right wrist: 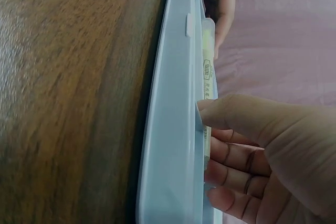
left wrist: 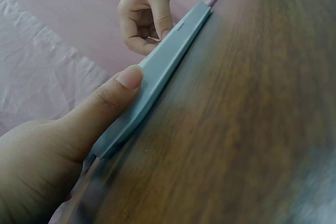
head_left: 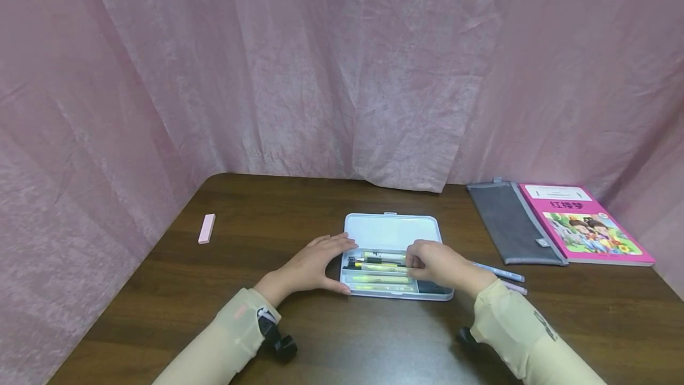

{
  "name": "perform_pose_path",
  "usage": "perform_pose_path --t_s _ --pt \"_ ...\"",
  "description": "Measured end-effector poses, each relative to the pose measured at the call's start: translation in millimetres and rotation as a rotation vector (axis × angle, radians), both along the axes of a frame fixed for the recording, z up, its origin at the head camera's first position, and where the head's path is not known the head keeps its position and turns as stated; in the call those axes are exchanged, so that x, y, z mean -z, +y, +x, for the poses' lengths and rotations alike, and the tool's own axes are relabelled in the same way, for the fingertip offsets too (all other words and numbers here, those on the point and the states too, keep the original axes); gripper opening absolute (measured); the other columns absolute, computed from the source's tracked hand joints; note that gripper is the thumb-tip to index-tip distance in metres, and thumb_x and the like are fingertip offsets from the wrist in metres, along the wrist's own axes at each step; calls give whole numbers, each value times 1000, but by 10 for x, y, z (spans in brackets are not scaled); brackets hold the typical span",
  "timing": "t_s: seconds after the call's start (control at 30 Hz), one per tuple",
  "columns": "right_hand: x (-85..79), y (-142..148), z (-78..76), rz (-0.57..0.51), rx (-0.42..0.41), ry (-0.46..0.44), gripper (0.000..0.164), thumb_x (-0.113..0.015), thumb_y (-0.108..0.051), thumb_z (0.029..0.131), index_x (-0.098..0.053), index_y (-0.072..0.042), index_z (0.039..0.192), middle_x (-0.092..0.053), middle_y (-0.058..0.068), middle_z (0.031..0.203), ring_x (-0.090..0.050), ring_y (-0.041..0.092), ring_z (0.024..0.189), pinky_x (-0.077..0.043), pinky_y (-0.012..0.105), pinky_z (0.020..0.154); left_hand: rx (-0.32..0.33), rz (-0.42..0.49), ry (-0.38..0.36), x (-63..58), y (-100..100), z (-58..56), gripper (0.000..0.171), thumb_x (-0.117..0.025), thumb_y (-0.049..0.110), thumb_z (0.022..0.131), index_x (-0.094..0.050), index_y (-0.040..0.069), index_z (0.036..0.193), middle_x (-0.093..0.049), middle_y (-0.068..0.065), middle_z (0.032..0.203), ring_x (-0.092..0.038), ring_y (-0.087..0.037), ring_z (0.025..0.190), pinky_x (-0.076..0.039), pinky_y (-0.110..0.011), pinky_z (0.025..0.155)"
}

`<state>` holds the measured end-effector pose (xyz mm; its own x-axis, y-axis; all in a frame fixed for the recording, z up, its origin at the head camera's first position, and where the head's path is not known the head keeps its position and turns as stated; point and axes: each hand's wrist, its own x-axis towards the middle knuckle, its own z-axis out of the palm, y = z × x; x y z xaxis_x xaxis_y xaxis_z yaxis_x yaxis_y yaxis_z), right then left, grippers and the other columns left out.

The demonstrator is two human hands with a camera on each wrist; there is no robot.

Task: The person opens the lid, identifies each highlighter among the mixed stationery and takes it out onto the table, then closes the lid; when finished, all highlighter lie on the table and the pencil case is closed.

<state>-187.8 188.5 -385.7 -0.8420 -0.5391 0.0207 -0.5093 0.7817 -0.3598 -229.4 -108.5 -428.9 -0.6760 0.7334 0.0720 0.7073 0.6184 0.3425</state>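
A pale blue pencil case [head_left: 392, 232] lies with its lid raised, and several yellow-and-white pens rest in its tray. My left hand [head_left: 318, 263] holds the case's left end, its thumb at the front corner and its fingers near the back. The left wrist view shows that thumb [left wrist: 118, 88] pressed to the case wall. Over the right part of the tray, my right hand [head_left: 435, 261] has curled fingers. In the right wrist view its thumb and fingers close around a yellow highlighter [right wrist: 208, 77] beside the case rim; part of the highlighter is hidden.
Right of the case lie a blue pen [head_left: 504, 273] and a lilac pen [head_left: 515, 287], partly behind the right forearm. A grey zip pouch [head_left: 510, 218] overlaps a pink book [head_left: 582, 224] at back right. A pink eraser [head_left: 206, 229] lies far left. Pink curtains border the table.
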Motion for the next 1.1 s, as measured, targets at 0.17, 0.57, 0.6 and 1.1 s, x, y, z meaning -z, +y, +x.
perform_pose_path --t_s 0.17,0.57,0.6,1.1 --pt "6 8 3 -1 -13 2 15 -71 -8 82 -60 -17 76 -52 -10 66 -44 1 62 -42 18 58 0 0 -1 4 4 -1 91 -70 67 72 -40 23 146 -36 2 156 -27 -15 147 -22 -45 120" --pt "7 13 9 -6 -18 14 14 -74 -11 81 -62 -16 78 -52 -9 71 -44 2 65 -41 19 59 1 -7 -16 7 9 -6 92 -69 68 73 -39 23 147 -35 3 156 -26 -14 147 -22 -46 120" --pt "3 13 12 -8 -22 17 14 -74 -11 81 -62 -17 77 -52 -9 71 -44 2 66 -41 19 59 2 -7 -16 10 8 -6 92 -68 68 73 -39 23 147 -35 4 156 -26 -14 147 -22 -46 120" --pt "-220 66 33 6 -2 40 7 -72 -10 83 -65 -14 82 -58 -8 77 -51 4 71 -47 22 65 -6 -2 -23 10 -8 -17 92 -69 68 72 -39 24 147 -35 4 156 -25 -14 148 -21 -44 121"
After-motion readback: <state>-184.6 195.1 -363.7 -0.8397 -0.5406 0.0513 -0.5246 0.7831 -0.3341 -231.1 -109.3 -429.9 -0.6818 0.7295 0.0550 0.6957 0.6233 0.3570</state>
